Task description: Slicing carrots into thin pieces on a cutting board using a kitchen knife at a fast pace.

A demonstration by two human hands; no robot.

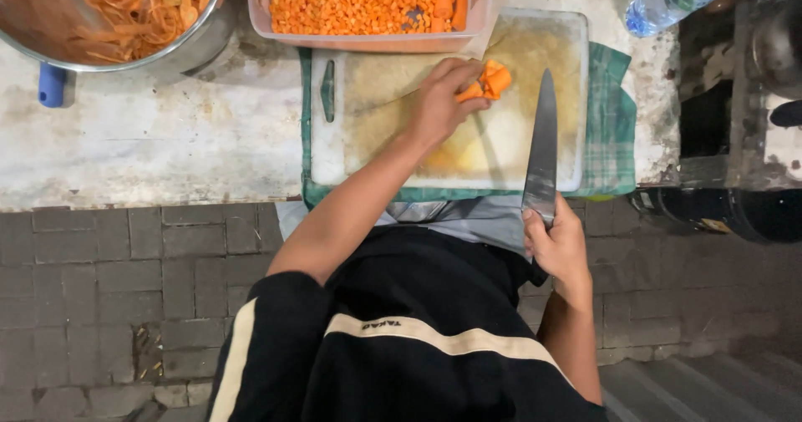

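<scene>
The surface (167, 146) is a pale, worn slab, stained and blotched with grey and rust-coloured patches, its front edge rough and chipped. Below it the floor (109, 297) is paved with small grey rectangular bricks laid in a staggered pattern (a few bits of litter sit in the joints near the lower left). At the lower right, a paler concrete step (710, 388) runs at a slant. To the right of the surface stands a dark metal frame (735, 96) with deep shadow beneath it. The light is even and soft, without hard shadows.
</scene>
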